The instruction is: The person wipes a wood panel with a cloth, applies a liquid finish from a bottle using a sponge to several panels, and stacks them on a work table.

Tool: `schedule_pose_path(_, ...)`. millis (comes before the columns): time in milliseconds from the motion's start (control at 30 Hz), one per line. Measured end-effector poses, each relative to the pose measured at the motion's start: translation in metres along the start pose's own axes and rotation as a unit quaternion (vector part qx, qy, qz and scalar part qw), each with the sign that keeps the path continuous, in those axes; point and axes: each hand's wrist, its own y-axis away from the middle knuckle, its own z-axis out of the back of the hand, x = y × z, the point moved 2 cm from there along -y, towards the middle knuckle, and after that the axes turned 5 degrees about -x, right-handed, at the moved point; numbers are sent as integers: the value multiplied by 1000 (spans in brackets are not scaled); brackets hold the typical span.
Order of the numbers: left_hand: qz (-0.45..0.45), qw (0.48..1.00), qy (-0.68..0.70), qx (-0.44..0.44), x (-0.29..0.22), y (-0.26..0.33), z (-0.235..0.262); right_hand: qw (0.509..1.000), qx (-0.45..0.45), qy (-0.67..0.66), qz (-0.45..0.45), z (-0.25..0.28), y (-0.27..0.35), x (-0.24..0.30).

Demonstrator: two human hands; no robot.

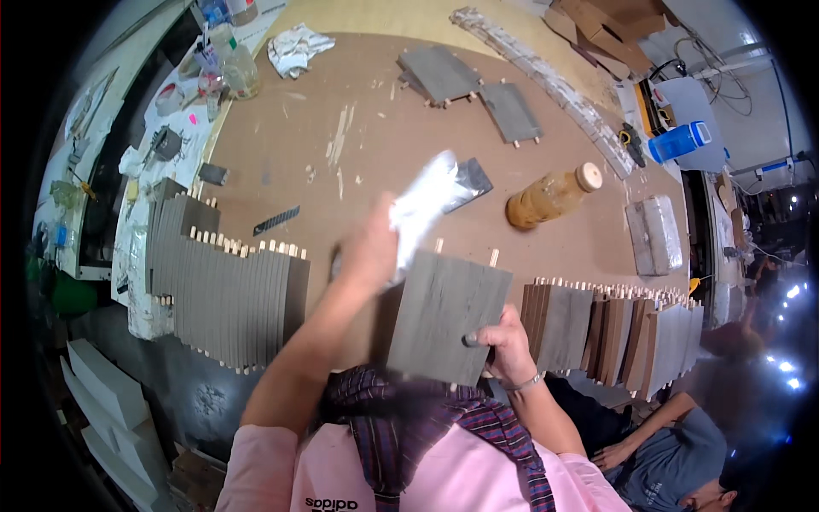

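Observation:
My right hand grips a grey wood-grain panel by its lower right side, thumb on the face. Two pale dowels stick up from the panel's top edge. My left hand is closed on a white cloth, smeared by motion, just above the panel's upper left corner. Beyond the cloth lies a dark flat piece, partly hidden by it. On my left stands a long row of doweled grey panels; another row of panels stands on my right.
A jar of amber liquid stands right of centre on the brown tabletop, near a wrapped block. Loose panels and a crumpled cloth lie farther back. Another person is at the lower right.

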Motion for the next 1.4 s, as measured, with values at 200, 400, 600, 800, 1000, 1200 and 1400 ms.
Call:
schedule_pose_path(200,-230,971,63,-29,-50,19,15,994,-76,-54,65,7,-6,10)
schedule_pose_path(400,-328,942,-42,-46,-36,-1,3,997,-26,3,73,0,13,7)
schedule_pose_path(600,-70,959,275,-10,-26,-15,22,987,-7,-114,116,8,29,7)
schedule_pose_path(800,102,841,525,77,-39,8,38,978,-26,-160,129,19,35,-6)
schedule_pose_path(1000,114,836,533,63,-29,-8,46,969,-55,-207,125,32,38,-20)
schedule_pose_path(1200,17,943,332,21,-28,-51,81,957,-83,-251,120,31,44,-17)
schedule_pose_path(1400,-41,973,225,26,-19,-78,104,956,-68,-255,126,29,44,-11)
